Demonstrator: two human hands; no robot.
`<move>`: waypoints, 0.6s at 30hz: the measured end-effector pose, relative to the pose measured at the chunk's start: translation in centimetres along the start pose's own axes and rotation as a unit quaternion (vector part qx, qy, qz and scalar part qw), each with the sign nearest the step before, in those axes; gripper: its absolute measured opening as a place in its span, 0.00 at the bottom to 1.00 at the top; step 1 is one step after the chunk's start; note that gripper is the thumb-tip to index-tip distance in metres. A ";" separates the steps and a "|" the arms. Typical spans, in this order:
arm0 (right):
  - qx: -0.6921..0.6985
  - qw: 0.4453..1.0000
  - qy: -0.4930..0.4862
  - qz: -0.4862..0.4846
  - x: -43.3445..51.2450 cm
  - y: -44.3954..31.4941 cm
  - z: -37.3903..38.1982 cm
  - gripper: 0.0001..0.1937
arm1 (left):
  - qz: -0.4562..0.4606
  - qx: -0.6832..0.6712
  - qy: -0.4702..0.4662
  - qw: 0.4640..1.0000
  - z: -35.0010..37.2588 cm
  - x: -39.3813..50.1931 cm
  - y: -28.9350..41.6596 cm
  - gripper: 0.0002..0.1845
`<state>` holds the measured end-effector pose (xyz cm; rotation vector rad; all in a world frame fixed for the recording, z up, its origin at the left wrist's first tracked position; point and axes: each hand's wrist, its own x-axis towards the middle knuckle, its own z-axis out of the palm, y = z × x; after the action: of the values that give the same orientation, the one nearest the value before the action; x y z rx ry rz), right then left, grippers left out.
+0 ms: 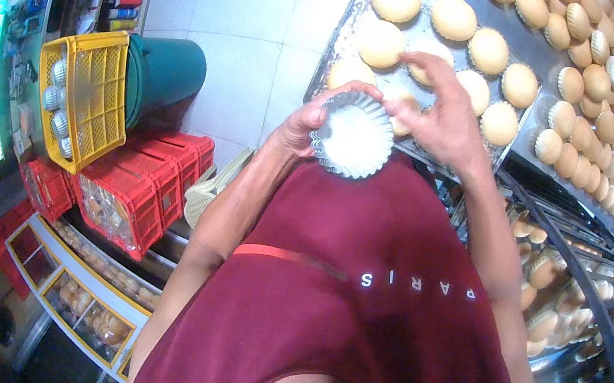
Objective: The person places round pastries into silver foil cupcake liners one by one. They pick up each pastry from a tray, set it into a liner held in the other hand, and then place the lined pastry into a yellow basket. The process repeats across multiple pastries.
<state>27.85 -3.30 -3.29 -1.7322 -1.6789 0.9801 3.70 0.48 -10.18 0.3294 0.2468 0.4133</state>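
A stack of fluted metal baking moulds [358, 134] sits in my left hand [301, 125], its thumb and fingers around the left side. My right hand [450, 118] is over the near part of a metal baking tray [337, 38], fingers spread, thumb close to the moulds' upper right edge. One fingertip overlaps the right edge of a round golden cake [380, 44]; whether it touches is unclear. Several more round cakes lie spaced on the tray, some with fluted sides, and my right hand partly hides a few of them.
Right of the tray, a metal table [528, 128] bears many rows of cakes, above a dark metal rack [574, 267] with more. At left are a yellow plastic crate [98, 90] holding metal moulds, a green bin [171, 74] and red plastic crates [157, 178].
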 end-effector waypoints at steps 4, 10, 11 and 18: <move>-0.040 0.998 -0.011 -0.053 -1.9 -1.5 0.7 0.37 | -0.021 0.030 -0.014 0.999 0.3 0.8 -0.5 0.53; -0.020 0.999 0.037 -0.011 -2.4 -1.9 0.9 0.40 | -0.052 0.061 -0.043 0.996 1.5 1.6 0.6 0.52; -0.008 0.999 0.042 0.000 -2.3 -2.1 1.1 0.41 | -0.059 0.068 -0.045 0.995 1.5 1.7 0.8 0.53; 0.012 0.997 -0.002 -0.071 -1.7 -5.6 3.1 0.44 | -0.137 0.081 0.007 0.987 1.2 0.3 1.8 0.55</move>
<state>22.05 -4.82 -0.48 -1.5728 -1.7580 0.9367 3.72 1.84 -8.46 0.4460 0.3360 0.1231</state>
